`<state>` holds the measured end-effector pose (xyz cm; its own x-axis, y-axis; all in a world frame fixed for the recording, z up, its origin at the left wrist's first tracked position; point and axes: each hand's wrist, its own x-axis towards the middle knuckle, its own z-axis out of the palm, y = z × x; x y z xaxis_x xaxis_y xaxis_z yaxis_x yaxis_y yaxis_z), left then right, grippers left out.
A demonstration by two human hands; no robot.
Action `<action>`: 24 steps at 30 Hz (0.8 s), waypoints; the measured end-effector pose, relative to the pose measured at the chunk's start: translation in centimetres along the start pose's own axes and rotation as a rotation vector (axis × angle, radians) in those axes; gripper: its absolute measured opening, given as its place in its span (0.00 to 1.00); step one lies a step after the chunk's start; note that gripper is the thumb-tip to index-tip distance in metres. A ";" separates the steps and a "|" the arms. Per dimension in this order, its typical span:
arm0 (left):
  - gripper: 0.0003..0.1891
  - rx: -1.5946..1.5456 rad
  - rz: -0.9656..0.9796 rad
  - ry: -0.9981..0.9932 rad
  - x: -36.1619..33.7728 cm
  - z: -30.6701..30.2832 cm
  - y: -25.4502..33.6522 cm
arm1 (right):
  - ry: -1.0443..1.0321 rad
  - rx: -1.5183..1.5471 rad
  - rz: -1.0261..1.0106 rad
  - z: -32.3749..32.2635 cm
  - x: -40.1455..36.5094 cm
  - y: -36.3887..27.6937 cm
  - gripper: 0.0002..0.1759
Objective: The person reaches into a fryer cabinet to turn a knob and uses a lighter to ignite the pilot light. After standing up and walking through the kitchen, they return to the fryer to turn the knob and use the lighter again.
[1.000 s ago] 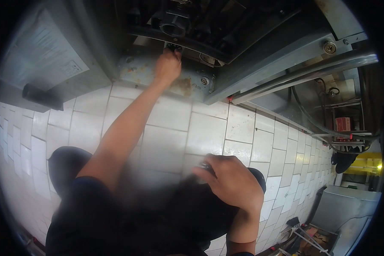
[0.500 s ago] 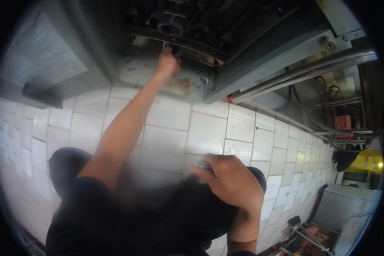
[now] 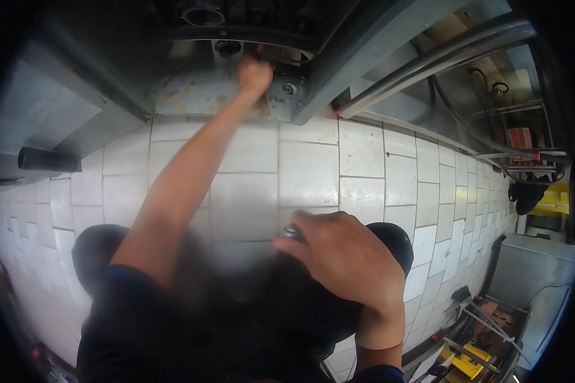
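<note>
My left hand (image 3: 254, 73) reaches far forward, arm stretched over the floor, to the lower edge of a grey machine (image 3: 364, 38). Its fingers are curled at the dark opening just above a rusty metal plate (image 3: 195, 96), beside a bolt (image 3: 289, 89); what they grip is hidden. My right hand (image 3: 348, 258) rests near my lap, over dark trousers (image 3: 191, 319), closed around a small shiny metal piece (image 3: 292, 233) that pokes out at the fingertips.
White floor tiles (image 3: 310, 169) run under the machine. A black handle (image 3: 48, 159) sticks out at the left. Pipes and cables (image 3: 466, 121), a red box (image 3: 521, 137), a grey cabinet (image 3: 536, 277) and a yellow item (image 3: 469, 364) stand at the right.
My head has tipped down, so the machine sits higher in view. My left hand has shifted slightly right, off the black toothed part onto the edge by the bolt. My right hand stays closed.
</note>
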<state>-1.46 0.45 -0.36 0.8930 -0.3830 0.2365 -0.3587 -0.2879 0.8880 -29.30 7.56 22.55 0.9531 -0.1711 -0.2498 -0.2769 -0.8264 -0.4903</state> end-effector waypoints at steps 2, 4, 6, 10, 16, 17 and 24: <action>0.18 0.095 0.179 0.121 1.9 1.7 -0.4 | -0.001 0.054 0.009 0.5 -0.3 0.5 0.17; 0.14 -0.007 -0.204 0.075 2.6 2.9 0.3 | -0.005 0.097 0.016 0.7 -0.7 1.0 0.17; 0.14 0.027 -0.154 0.058 2.2 3.0 0.2 | 0.065 -0.039 0.005 0.5 -1.0 1.4 0.17; 0.12 -0.059 0.050 0.160 2.2 3.9 -0.5 | 0.045 0.031 0.028 0.2 -1.0 2.7 0.16; 0.15 -0.112 0.145 0.092 3.4 4.7 -4.0 | 0.055 0.037 -0.049 0.8 0.0 3.5 0.16; 0.15 -0.112 0.151 0.105 3.6 4.5 -4.0 | 0.017 0.042 -0.010 0.8 0.2 3.5 0.16; 0.11 -0.177 0.172 0.128 3.8 4.7 -3.9 | -0.188 0.122 0.138 0.1 2.2 3.2 0.17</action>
<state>2.09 -4.01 -4.81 0.8540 -0.2961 0.4278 -0.4651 -0.0659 0.8828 -28.10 4.57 20.33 0.8688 -0.1659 -0.4665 -0.4265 -0.7295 -0.5348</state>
